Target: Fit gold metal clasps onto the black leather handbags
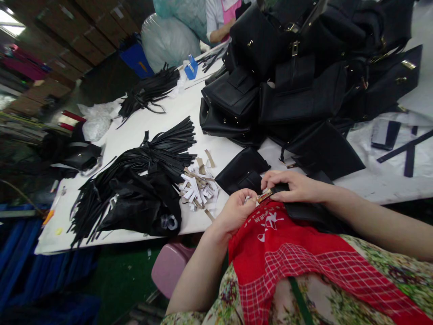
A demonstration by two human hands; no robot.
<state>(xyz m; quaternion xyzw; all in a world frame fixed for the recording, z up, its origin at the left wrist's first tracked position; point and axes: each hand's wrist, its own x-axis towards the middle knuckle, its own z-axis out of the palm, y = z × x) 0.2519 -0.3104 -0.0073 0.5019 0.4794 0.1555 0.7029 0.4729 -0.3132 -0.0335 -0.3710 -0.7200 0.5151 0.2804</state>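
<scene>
My left hand (237,210) is closed in a pinch at the gold metal clasp (264,196) of a black leather bag (304,210) lying across my lap over a red apron. My right hand (292,186) presses down on the bag's flap, fingers curled round its edge just beside the clasp. The two hands nearly touch at the clasp. What my left fingers pinch is too small to make out.
A heap of black bags (304,76) fills the white table (162,117) ahead. Bundles of black leather strips (149,162) and torn paper scraps (198,187) lie to the left. A black pouch (241,169) sits near my hands. Another person works at the far end (219,18). A pink stool (169,266) stands below.
</scene>
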